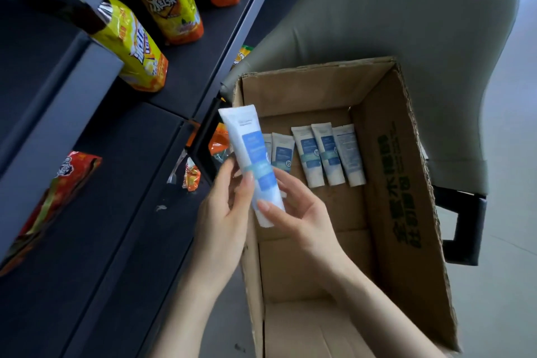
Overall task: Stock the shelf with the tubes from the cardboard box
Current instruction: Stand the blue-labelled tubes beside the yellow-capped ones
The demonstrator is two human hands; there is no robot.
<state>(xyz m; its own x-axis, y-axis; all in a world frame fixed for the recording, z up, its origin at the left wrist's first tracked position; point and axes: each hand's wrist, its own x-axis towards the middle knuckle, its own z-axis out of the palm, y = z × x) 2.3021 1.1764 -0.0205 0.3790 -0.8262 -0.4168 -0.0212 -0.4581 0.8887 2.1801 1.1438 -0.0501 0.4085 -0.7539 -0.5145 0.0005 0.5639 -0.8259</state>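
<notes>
Grey-green padded chair [406, 9], black armrest [474, 227]; pale grey floor [511, 285].

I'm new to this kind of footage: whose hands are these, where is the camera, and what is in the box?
There is no machine here. A person wears one camera on the head, looking down at their own hands. The left hand and right hand both grip a white and blue tube over an open cardboard box, which seems to sit on a grey chair. Five more tubes lie in a row at the box's far end, one partly hidden. To the left is a dark shelf holding yellow iced tea bottles and a red snack bag.
</notes>
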